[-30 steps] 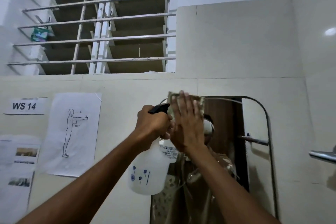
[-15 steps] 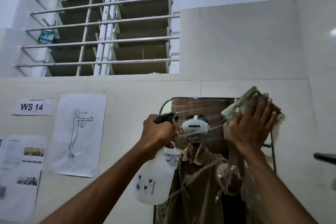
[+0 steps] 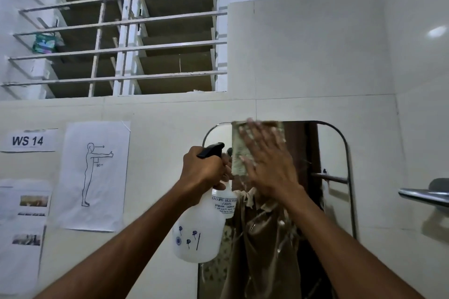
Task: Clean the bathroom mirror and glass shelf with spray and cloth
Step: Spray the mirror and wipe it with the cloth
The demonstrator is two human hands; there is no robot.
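Still wiping near the top of the wet mirror [image 3: 330,153]. Right hand [image 3: 266,165] flat, pressing cloth [image 3: 239,150] on glass. Left hand [image 3: 202,170] wrapped round spray bottle [image 3: 199,230]. Glass shelf out of sight, likely still to do.

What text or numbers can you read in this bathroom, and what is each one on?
"WS 14": white paper sign taped to the wall.
"90°": figure poster, beside the outstretched arm.
Spray bottle label: partly reads "SPRAYER", the rest too small.
Photo sheets on the left: captions blurred, unreadable.
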